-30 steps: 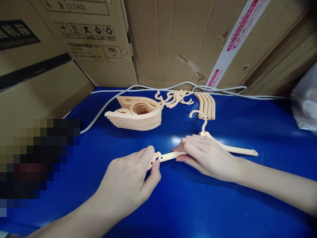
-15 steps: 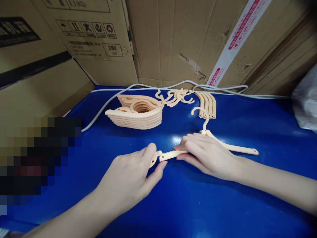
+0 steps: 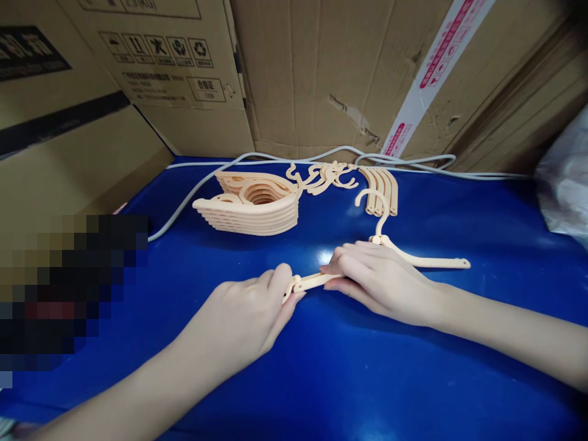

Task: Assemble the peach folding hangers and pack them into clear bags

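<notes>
My right hand (image 3: 374, 278) is closed around one arm of a cream plastic clothes hanger (image 3: 436, 262). The hanger's hook points up behind that hand, and its other arm extends to the right. My left hand (image 3: 252, 306) pinches a small cream hanger piece (image 3: 288, 291), mostly hidden by the fingers. This piece touches the left end of the arm that the right hand grips. Behind the hands stands a stack of cream hanger parts (image 3: 257, 214). Loose hooks (image 3: 328, 176) lie to its right, with several curved hanger arms (image 3: 381, 190) side by side next to them.
The work surface is a blue table (image 3: 321, 373). A white cable (image 3: 184, 205) loops along its back and left. Cardboard boxes (image 3: 312, 73) stand behind and to the left, and a clear plastic bag (image 3: 563, 177) is at the right edge. A blurred-out area covers the left side.
The left-hand piece has come up against the end of the hanger arm, closing the small gap there. The hanger's free right arm has swung slightly upward.
</notes>
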The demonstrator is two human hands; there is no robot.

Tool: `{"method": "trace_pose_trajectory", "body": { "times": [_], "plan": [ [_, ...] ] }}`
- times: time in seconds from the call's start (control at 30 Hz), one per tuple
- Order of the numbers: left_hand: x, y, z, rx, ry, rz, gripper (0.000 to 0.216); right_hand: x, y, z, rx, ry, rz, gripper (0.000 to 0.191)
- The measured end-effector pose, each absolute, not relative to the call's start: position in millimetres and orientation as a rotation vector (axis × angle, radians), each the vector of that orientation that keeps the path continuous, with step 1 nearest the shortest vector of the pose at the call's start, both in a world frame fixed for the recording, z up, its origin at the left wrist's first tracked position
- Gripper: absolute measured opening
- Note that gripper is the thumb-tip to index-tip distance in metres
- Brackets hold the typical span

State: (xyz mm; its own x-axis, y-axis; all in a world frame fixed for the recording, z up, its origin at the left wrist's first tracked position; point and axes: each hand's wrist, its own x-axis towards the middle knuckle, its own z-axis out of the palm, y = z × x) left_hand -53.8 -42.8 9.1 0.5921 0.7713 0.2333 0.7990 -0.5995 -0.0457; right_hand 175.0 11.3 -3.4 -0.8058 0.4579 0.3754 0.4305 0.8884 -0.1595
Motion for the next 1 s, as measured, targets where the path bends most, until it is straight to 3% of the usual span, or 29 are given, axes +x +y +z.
{"method": "trace_pose_trajectory", "body": {
  "times": [0.4,0.7,1.0],
  "plan": [
    [-56.9,-34.3,10.0,-2.6,-1.149,-0.245,0.032,174.8,12.8,-2.8,-0.716,-2.668,0.248,0.027],
    [-56.4,-38.1,9.6,-2.492,-1.101,-0.251,0.036,174.2,13.4,0.6,-0.786,-2.616,0.564,0.023],
    [-63.8,-33.5,6.5,-2.537,-1.085,-0.229,0.031,176.2,11.8,-0.9,-0.754,-2.623,0.506,0.024]
  ]
}}
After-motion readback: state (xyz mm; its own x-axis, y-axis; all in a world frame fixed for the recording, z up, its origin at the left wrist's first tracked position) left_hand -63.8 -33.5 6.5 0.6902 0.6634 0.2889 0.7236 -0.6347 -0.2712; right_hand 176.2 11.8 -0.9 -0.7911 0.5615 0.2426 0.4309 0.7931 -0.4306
